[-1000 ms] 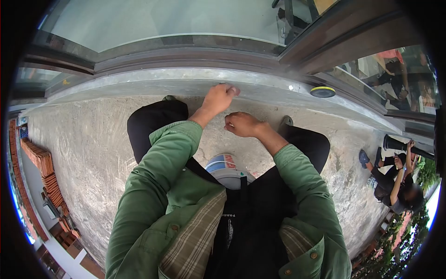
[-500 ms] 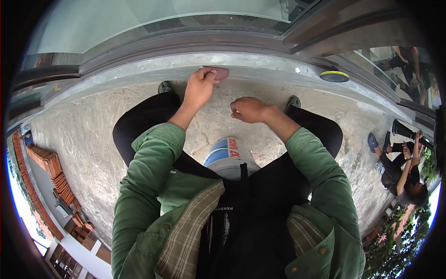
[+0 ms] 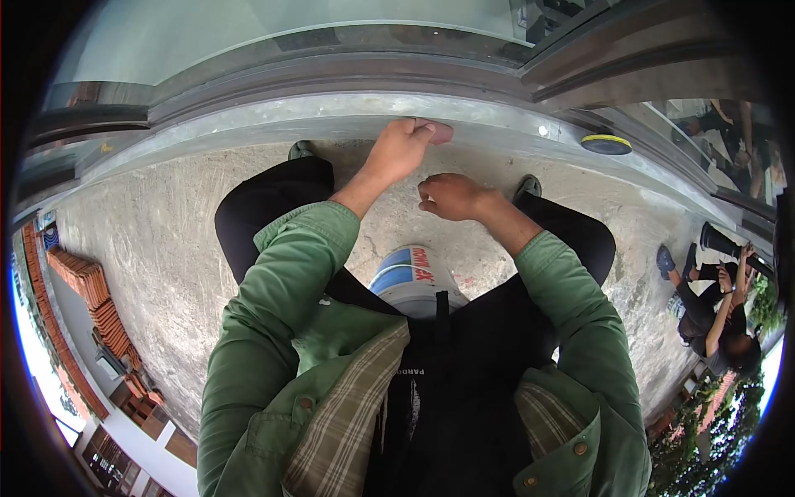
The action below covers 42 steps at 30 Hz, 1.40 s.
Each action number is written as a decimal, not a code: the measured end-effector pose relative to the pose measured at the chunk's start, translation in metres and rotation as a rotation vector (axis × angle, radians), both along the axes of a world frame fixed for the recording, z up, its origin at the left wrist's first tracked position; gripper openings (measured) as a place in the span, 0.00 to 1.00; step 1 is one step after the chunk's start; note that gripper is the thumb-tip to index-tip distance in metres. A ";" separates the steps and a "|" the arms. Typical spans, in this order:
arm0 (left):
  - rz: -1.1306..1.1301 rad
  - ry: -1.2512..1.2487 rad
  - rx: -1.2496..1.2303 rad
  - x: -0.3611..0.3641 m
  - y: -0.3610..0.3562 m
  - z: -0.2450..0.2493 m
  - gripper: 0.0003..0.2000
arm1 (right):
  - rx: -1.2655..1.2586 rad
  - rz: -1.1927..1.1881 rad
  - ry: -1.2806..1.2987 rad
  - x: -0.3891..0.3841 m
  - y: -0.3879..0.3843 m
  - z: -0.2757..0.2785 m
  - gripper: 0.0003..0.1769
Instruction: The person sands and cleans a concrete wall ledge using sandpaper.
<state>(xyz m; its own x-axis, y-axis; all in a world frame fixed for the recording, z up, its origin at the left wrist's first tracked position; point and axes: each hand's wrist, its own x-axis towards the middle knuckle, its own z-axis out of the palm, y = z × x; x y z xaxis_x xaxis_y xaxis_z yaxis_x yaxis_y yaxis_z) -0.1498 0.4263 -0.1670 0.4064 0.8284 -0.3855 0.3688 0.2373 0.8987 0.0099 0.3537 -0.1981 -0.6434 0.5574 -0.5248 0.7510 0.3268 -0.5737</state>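
My left hand grips a folded piece of reddish-brown sandpaper, pressed to the front face of the grey concrete ledge under the window. The thumb lies along the sheet; part of the sandpaper is hidden by the fingers. Lower and to the right, my right hand hovers over the floor with its fingers curled in and nothing visible in them. Below both hands, a paint bucket with a blue and white label and red lettering stands between my legs.
A round black pad with a yellow edge rests on the ledge at the right. Dark window frames run above it. Another person crouches at the far right. Stacked orange tiles stand at the left on the concrete floor.
My left hand has slid to the right along the ledge face with the sandpaper. My right hand has barely moved, and the view has shifted slightly.
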 end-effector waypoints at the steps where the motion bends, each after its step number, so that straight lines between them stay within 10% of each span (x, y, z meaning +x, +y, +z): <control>1: 0.009 -0.007 -0.013 -0.003 -0.001 -0.016 0.19 | 0.009 -0.021 0.051 -0.001 -0.003 -0.002 0.14; 8: 0.215 -0.181 -0.373 0.004 0.002 -0.005 0.19 | 0.048 0.044 0.070 -0.010 -0.008 0.008 0.13; 42: 0.040 0.111 0.089 -0.017 -0.002 -0.019 0.17 | -0.007 -0.004 0.042 -0.002 0.007 -0.011 0.13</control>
